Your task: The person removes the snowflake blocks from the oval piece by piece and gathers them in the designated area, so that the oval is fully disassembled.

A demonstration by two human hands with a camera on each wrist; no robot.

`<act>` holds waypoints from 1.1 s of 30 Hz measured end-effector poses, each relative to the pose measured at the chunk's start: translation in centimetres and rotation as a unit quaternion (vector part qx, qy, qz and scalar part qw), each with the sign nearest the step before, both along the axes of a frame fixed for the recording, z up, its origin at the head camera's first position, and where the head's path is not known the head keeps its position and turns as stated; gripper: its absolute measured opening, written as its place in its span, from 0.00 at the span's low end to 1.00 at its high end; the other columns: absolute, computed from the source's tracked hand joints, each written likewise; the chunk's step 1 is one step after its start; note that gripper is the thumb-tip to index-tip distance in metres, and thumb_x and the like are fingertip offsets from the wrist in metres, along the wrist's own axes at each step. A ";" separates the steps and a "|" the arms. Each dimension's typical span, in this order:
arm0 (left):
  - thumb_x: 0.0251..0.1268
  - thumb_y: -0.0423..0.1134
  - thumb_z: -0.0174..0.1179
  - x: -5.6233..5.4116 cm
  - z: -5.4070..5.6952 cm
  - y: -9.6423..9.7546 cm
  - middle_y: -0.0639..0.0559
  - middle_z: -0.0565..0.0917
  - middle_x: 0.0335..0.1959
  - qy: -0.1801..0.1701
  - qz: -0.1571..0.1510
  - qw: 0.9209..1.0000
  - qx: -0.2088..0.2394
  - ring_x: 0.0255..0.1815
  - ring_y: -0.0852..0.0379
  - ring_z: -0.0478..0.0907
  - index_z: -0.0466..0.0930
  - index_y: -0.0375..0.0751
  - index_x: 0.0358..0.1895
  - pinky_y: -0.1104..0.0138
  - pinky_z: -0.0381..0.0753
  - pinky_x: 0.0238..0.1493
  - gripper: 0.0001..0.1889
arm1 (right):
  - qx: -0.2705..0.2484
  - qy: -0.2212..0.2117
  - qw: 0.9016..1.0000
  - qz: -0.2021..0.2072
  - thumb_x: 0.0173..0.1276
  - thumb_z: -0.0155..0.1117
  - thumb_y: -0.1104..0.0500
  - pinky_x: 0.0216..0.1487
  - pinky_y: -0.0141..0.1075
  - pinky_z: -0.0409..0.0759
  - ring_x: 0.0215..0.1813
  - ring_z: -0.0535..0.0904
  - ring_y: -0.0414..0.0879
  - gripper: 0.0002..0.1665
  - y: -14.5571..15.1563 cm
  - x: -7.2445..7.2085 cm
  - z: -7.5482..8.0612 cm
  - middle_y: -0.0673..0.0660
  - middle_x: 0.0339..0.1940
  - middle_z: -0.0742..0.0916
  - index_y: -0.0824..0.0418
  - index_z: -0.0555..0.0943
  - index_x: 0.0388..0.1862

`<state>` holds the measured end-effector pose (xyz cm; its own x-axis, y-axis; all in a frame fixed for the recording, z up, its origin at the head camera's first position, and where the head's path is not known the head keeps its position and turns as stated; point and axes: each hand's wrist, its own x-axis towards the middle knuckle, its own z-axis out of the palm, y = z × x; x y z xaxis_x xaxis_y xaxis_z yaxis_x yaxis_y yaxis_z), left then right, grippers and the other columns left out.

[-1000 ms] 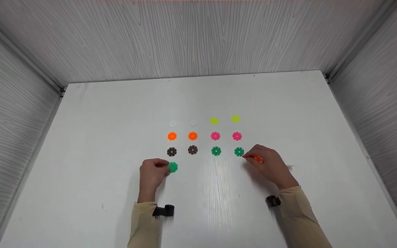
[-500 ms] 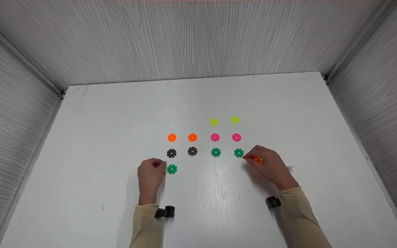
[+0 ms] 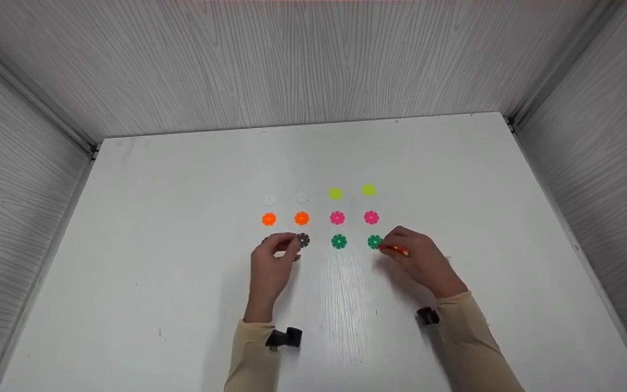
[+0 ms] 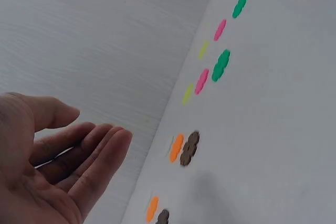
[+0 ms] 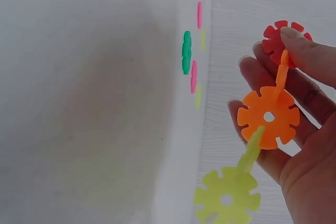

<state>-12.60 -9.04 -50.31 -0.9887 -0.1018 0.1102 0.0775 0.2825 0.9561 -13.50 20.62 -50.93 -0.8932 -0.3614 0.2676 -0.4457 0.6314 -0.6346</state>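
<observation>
My right hand [image 3: 418, 256] pinches a red notched snowflake disc [image 5: 272, 44] between thumb and fingers. Interlocked with it in a chain are orange discs [image 5: 255, 114] and yellow-green discs [image 5: 214, 186]. In the head view this hand is beside a green disc [image 3: 374, 242] on the table. My left hand [image 3: 269, 267] holds nothing; the left wrist view shows its thumb apart from loosely bent fingers [image 4: 105, 169]. It hovers by a brown disc [image 3: 304, 240]. The left hand hides most of the dark disc beside that one and the green disc below it.
On the white table [image 3: 155, 218] lie spaced rows of discs: clear ones [image 3: 302, 198], yellow-green ones [image 3: 335, 193], orange ones [image 3: 301, 218], pink ones [image 3: 337, 218] and a second green one [image 3: 339, 241]. Grey wood-grain walls [image 3: 302, 65] stand at the back and sides.
My left hand let go of the green disc at lower left, then moved right and farther back to the brown discs. The right hand has hardly moved and still holds its chain.
</observation>
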 end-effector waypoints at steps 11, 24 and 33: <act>0.66 0.31 0.64 0.0 -0.1 6.0 0.50 0.82 0.45 0.055 -0.221 0.973 -0.029 0.50 0.56 0.79 0.82 0.40 0.48 0.64 0.81 0.52 0.09 | -0.005 0.011 0.999 0.030 0.57 0.76 0.67 0.48 0.38 0.83 0.40 0.80 0.38 0.14 -1.4 0.3 0.0 0.41 0.36 0.84 0.52 0.84 0.39; 0.64 0.31 0.66 0.1 -0.4 7.3 0.58 0.82 0.37 0.115 -0.246 0.959 -0.082 0.41 0.64 0.79 0.85 0.42 0.40 0.72 0.81 0.46 0.04 | -0.014 0.036 0.996 0.078 0.55 0.77 0.68 0.48 0.36 0.82 0.42 0.79 0.37 0.16 -2.0 0.3 0.3 0.40 0.38 0.83 0.52 0.85 0.39; 0.63 0.30 0.67 0.0 -0.2 7.4 0.58 0.83 0.34 0.086 -0.175 0.980 -0.044 0.37 0.61 0.80 0.87 0.41 0.38 0.71 0.83 0.41 0.04 | -0.026 -0.001 0.998 0.054 0.59 0.76 0.59 0.52 0.44 0.81 0.47 0.80 0.41 0.18 -1.9 0.4 0.6 0.43 0.44 0.84 0.56 0.84 0.48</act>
